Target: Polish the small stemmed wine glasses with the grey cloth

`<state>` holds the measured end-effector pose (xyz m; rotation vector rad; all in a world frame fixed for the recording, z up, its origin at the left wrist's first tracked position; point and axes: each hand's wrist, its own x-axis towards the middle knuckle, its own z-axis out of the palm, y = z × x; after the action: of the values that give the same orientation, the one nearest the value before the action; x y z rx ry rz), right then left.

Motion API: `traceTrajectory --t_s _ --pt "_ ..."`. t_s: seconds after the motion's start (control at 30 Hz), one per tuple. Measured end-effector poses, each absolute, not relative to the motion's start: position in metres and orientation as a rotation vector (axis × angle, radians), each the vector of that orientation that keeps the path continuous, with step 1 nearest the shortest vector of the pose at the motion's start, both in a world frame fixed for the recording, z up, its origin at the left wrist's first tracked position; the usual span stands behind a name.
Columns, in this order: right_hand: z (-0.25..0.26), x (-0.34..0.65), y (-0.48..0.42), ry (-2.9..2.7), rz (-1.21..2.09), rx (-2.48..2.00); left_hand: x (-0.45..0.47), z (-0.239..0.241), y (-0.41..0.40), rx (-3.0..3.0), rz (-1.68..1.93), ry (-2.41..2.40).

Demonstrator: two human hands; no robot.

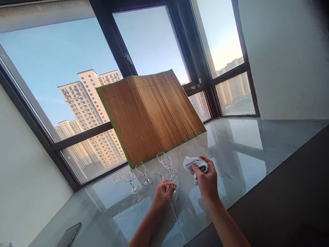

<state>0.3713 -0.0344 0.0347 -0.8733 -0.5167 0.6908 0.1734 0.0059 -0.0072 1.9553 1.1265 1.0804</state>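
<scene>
A small stemmed wine glass (169,181) stands near the middle of the glossy grey marble tabletop (244,151), and the left hand (161,193) has its grip closed around the stem and lower bowl, fingers curled on it from the near side. Just to the right, the right hand (207,180) hovers above the tabletop with its grip clamped on a bunched white cloth (191,164), which pokes out past the fingers toward the glass; cloth and glass are near each other but apart.

Behind the held glass stand three more wine glasses of the same kind, four in all: one (164,160) just beyond it, one (142,171) further left, and one (130,179) furthest left. All three stand upright and empty, each apart from the others.

Beyond the glasses one bamboo mat (151,113) with a green edge leans upright against the dark window frame (115,44). Outside the panes stand tall apartment blocks (84,103). At the near left corner of the tabletop lies one dark phone (69,235), flat and well apart from the hands.
</scene>
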Motion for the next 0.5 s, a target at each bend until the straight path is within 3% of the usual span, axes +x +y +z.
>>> traceTrajectory --t_s 0.5 --pt "0.038 0.382 -0.043 -0.570 0.598 -0.870 0.207 -0.011 0.028 2.372 0.971 1.392"
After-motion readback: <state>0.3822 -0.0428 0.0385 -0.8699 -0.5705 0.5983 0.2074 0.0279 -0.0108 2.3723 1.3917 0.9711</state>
